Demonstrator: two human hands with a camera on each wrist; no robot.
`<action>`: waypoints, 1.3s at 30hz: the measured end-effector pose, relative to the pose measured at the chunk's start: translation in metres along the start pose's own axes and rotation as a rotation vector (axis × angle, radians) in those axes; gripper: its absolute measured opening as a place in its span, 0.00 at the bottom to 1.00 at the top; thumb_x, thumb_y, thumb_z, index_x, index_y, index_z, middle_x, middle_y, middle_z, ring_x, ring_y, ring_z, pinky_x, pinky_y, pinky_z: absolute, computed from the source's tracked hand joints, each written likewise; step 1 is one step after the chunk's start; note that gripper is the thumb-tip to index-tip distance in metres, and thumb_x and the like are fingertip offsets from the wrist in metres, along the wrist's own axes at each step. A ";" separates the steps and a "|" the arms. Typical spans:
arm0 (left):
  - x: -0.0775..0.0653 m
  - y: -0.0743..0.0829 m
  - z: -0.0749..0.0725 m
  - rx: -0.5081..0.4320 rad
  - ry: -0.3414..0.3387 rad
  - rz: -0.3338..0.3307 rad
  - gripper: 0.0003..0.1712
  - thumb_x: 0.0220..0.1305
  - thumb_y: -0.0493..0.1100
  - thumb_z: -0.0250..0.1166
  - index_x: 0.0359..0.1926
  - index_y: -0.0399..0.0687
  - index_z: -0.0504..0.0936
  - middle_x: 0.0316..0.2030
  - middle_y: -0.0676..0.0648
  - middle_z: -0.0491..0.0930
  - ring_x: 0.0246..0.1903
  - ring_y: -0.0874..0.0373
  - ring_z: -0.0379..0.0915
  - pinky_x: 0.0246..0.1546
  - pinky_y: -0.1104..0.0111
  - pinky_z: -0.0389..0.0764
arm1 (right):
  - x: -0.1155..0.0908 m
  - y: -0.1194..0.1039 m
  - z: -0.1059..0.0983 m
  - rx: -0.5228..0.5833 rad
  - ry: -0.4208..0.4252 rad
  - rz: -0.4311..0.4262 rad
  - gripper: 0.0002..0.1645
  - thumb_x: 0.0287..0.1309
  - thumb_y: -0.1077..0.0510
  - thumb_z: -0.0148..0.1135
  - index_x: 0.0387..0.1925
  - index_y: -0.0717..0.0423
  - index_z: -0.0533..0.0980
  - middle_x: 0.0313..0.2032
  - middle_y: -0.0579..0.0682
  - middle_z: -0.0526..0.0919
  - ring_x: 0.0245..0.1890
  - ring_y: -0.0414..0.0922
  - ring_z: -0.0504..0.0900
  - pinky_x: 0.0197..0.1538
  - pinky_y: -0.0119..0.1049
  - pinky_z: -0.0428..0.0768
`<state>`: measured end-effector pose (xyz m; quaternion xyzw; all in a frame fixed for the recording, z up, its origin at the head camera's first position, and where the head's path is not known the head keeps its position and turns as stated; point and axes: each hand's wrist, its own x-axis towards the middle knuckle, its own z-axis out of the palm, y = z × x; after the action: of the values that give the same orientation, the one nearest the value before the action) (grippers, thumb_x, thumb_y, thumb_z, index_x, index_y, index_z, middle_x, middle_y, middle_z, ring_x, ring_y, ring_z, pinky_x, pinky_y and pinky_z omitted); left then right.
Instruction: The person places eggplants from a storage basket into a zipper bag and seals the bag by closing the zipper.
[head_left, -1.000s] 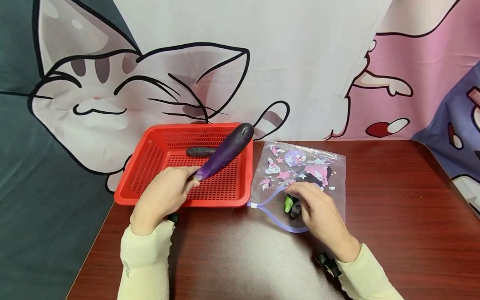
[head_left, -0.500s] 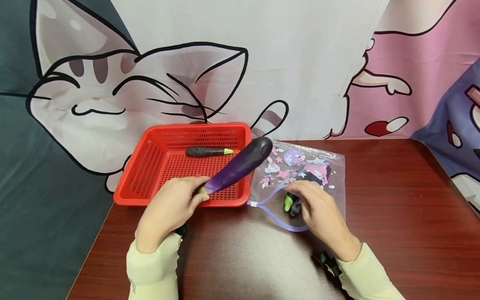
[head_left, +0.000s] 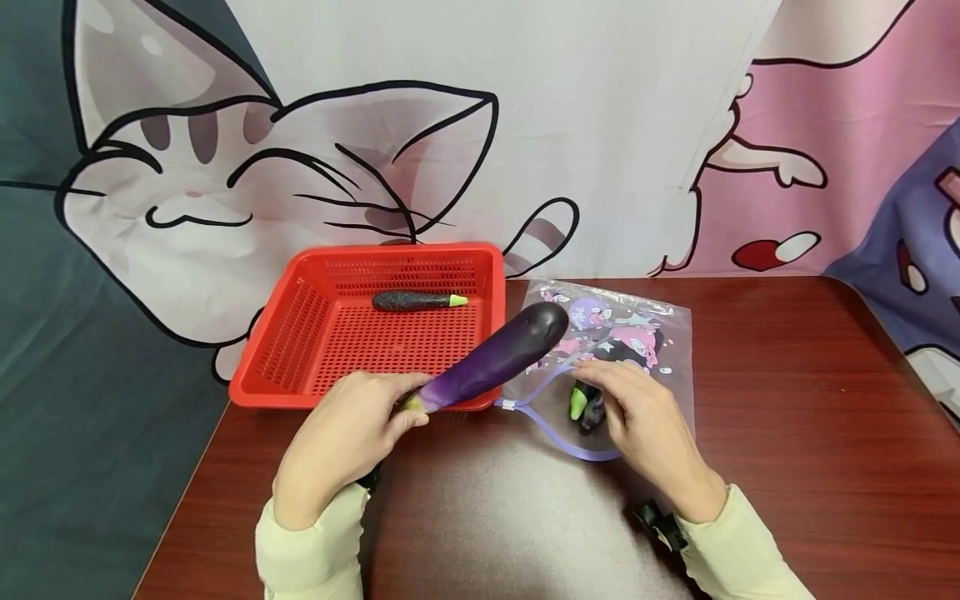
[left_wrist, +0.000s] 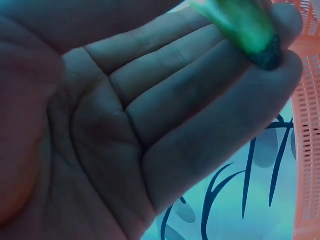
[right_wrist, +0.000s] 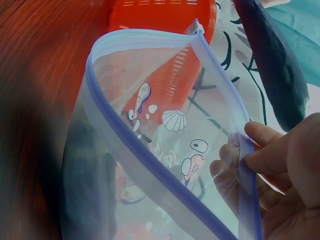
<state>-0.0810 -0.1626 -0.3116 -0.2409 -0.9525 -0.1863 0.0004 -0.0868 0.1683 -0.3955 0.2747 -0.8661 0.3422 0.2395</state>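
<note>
My left hand (head_left: 341, 442) pinches a long purple eggplant (head_left: 498, 357) by its pale stem end. The eggplant slants up to the right, its dark round tip over the left part of a clear printed zip bag (head_left: 678, 333). In the left wrist view the green stem end (left_wrist: 245, 30) lies against the fingertips. My right hand (head_left: 652, 429) pinches the bag's purple zip edge (right_wrist: 247, 185), and the mouth gapes wide in the right wrist view. Inside the bag lie dark vegetables, one with a green end (head_left: 578, 402); their full shapes are partly hidden.
A red perforated basket (head_left: 281, 333) stands left of the bag, holding a dark eggplant-like vegetable (head_left: 408, 300) with a light green end. A printed cartoon cloth (head_left: 600, 125) hangs behind the brown wooden table (head_left: 795, 400).
My left hand has carried the eggplant right and toward me, from above the basket to over the bag's left part. The right hand has stayed almost still on the bag's edge.
</note>
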 end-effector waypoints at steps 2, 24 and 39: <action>-0.001 0.001 0.000 0.004 -0.005 0.010 0.18 0.56 0.42 0.76 0.49 0.47 0.87 0.33 0.59 0.84 0.27 0.66 0.72 0.30 0.67 0.74 | 0.000 0.000 -0.001 0.007 -0.007 0.004 0.24 0.58 0.77 0.51 0.50 0.59 0.83 0.51 0.51 0.85 0.50 0.46 0.82 0.59 0.23 0.67; -0.001 0.013 0.012 0.076 -0.091 0.096 0.16 0.47 0.44 0.79 0.26 0.60 0.77 0.17 0.63 0.63 0.21 0.67 0.61 0.26 0.69 0.67 | 0.001 0.002 -0.008 0.048 0.026 0.017 0.27 0.56 0.79 0.54 0.52 0.57 0.83 0.52 0.50 0.86 0.50 0.46 0.83 0.61 0.22 0.68; 0.006 0.023 0.030 0.114 -0.127 0.113 0.21 0.46 0.41 0.79 0.19 0.60 0.72 0.14 0.63 0.62 0.18 0.67 0.58 0.22 0.69 0.65 | 0.002 0.004 -0.007 0.053 0.038 -0.026 0.26 0.56 0.78 0.52 0.50 0.58 0.84 0.51 0.51 0.86 0.50 0.46 0.84 0.62 0.24 0.68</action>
<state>-0.0730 -0.1306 -0.3312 -0.3053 -0.9445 -0.1157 -0.0358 -0.0896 0.1756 -0.3913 0.2856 -0.8483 0.3673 0.2528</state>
